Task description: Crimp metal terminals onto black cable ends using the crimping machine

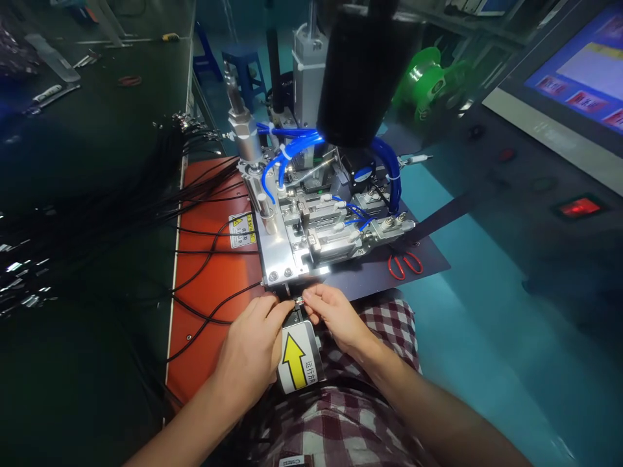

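Note:
My left hand [253, 334] and my right hand [335, 314] meet at the front of a bench machine [280, 256]. Between their fingertips is a small shiny metal connector [299, 301], just above the narrow feed track [294, 318]. My right thumb and forefinger pinch it from the right. The left thumb and curled fingers close on it from the left, partly hiding it. Directly below the hands sits a white label with a yellow arrow [294, 360]. Thin black cables [214, 251] run from the left to the machine's front plate.
Red-handled scissors or pliers [405, 264] lie on the dark base plate. Blue air hoses [389, 162] arch over the cylinders, below a black cylindrical part [360, 78]. A bundle of metal-tipped cables [185, 130] lies left. A touchscreen [579, 78] and green spool [423, 81] stand right.

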A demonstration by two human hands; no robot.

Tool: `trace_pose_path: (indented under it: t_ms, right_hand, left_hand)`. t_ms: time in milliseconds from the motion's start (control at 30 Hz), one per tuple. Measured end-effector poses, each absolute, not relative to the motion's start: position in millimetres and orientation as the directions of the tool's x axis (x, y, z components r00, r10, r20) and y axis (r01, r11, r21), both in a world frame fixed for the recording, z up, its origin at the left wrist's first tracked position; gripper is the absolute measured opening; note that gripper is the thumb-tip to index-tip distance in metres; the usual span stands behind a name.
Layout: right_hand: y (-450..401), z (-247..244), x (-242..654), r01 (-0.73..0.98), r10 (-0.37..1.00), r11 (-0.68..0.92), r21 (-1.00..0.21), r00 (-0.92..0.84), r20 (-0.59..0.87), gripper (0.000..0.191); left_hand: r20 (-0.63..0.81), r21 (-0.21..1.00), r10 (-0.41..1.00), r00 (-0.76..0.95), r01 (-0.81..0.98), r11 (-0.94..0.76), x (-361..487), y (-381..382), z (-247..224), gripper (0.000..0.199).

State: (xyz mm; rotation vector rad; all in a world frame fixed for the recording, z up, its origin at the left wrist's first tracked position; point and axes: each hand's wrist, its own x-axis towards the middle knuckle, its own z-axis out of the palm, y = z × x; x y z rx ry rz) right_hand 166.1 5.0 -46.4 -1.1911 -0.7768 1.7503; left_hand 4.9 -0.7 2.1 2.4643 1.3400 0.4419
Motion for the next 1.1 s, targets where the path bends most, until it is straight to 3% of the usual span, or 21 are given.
trace_pose_path:
  t_ms: [567,800,900,1100]
  right_hand:
    - [5.9,-44.8,167.2,-0.196,0.924,-0.379,-0.904,-0.125,-0.36,0.031]
    - [2.3,-46.5,165.6,-0.146,0.941,-0.339,-0.929,-0.059,-0.334,0.025]
    - [1.4,-46.7,163.7,-0.195,0.933,-0.361,-0.912,-0.074,-0.353,0.027]
    - [2.0,-48.0,162.8,-0.282,0.916,-0.401,-0.871,-0.138,-0.377,0.032]
  left_hand:
    - [0.091,0.438,0.835,0.542,0.731,-0.523,2.6,-2.0,-2.1,0.03]
    - [0.077,0.269,0.818,0.57,0.778,-0.568,9.5,-6.0,-3.0,0.038]
    - [0.08,0.248,0.831,0.55,0.797,-0.551,12.4,-7.4,-4.3,0.04]
    - [0.103,0.466,0.864,0.493,0.744,-0.48,0.0,-7.9,-2.8,0.035]
